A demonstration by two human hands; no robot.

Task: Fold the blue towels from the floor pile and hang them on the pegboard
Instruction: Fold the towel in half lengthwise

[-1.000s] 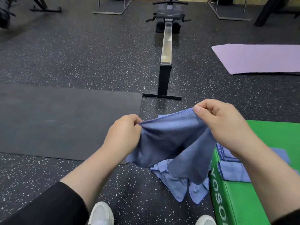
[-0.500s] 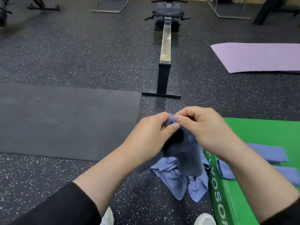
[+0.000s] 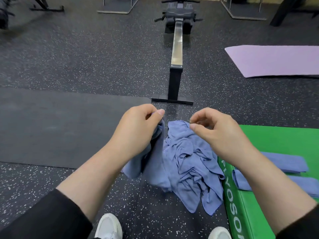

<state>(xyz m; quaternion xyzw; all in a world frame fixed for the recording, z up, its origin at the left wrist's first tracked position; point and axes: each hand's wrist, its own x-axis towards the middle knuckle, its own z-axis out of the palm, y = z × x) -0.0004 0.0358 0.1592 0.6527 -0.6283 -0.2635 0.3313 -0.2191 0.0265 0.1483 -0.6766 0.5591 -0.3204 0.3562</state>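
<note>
The left grip (image 3: 138, 130) pinched a towel (image 3: 146, 161) at its top edge, the cloth hanging over the floor (image 3: 86, 49). The right grip (image 3: 219, 133) hung beside it, fingers loosely curled and empty, above the pile (image 3: 189, 166), which lay against a green box (image 3: 276, 144) bearing folded towels (image 3: 284, 163).

Between the left hand (image 3: 138, 130) and the right hand (image 3: 219, 133) lies an open gap above the speckled floor (image 3: 86, 54). Below it the pile of towels (image 3: 191, 163) covers the floor, touching the green box (image 3: 245, 204) on the right. Ahead, the rowing machine (image 3: 175, 66) stands in the way. The black mat (image 3: 60, 126) on the left lies flat, the purple mat (image 3: 276, 61) well apart.
</note>
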